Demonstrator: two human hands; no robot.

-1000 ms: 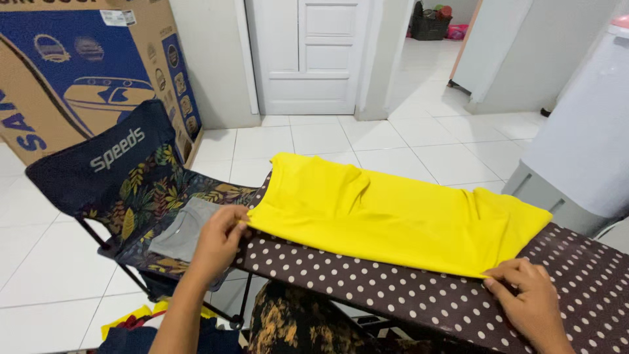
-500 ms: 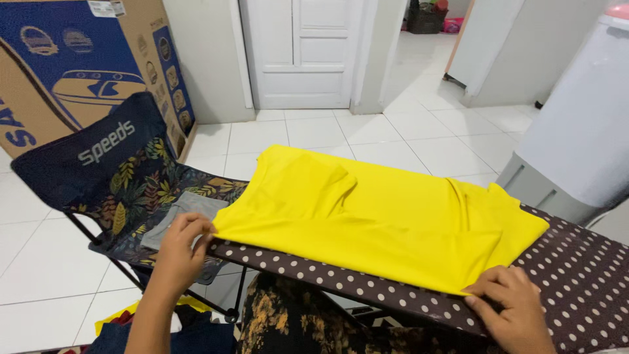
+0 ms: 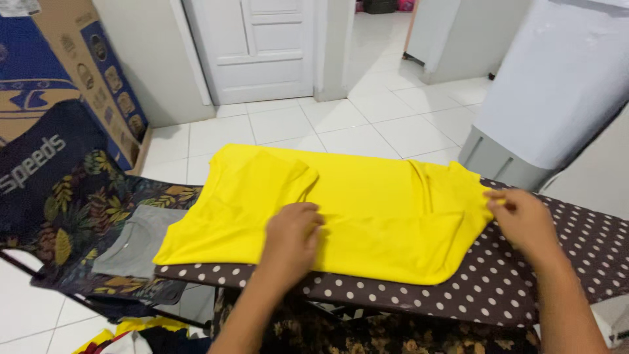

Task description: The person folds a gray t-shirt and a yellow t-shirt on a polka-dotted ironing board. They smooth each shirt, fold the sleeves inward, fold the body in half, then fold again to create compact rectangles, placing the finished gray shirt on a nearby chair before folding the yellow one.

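Lying folded across the polka-dot ironing board point(image 3: 419, 298): yellow shirt point(image 3: 367, 210), its left edge overhanging toward the folding chair point(image 3: 59, 216) beside the board. Pressing flat on the shirt's middle, left hand point(image 3: 291, 236), released. Pinching the shirt's right edge, right hand point(image 3: 521, 219). Spreading beyond the board, open tiled floor point(image 3: 327, 124).

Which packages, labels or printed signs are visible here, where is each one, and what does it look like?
Cardboard box: top left, standing on the floor by the wall; large, brown with blue printed panels and small round pictures.
White label: on the box's upper edge, mostly cut off by the frame.
Folding chair: left of the ironing board; dark fabric with a leaf pattern and pale lettering on its backrest.
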